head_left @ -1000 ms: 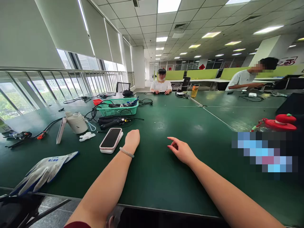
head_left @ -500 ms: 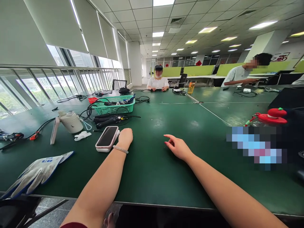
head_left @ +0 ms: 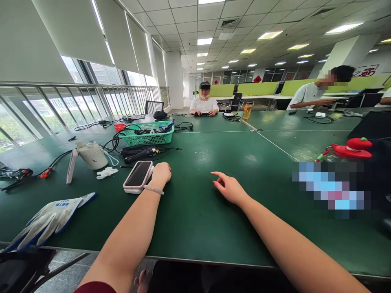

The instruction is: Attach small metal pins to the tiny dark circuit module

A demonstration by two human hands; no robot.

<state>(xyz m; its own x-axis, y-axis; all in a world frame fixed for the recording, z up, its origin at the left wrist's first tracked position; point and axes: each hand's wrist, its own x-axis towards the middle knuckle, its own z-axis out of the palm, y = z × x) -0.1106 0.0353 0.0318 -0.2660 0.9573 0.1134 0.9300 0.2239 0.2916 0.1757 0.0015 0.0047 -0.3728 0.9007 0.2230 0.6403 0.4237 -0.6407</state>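
My left hand (head_left: 161, 174) rests on the green table with its fingers curled under in a loose fist, a pale bangle round the wrist. Nothing sticks out of it, though the palm side is hidden. Just left of it lies a smartphone (head_left: 139, 175) in a pink-edged case, on top of a white object. My right hand (head_left: 229, 188) lies on the table farther right. Its index finger points out to the left, the thumb is apart below it, and nothing is held.
Left of the phone are a crumpled white tissue (head_left: 106, 172), a cream bottle (head_left: 92, 155) and a work glove (head_left: 51, 219). A green basket (head_left: 148, 139) stands behind black cable gear (head_left: 140, 153). A red-lidded container (head_left: 352, 150) is at right. Two people (head_left: 204, 99) sit beyond.
The left hand has turned slightly, so red fingernails now show at its right side. The right hand has kept its place and pose. The view has shifted a little.
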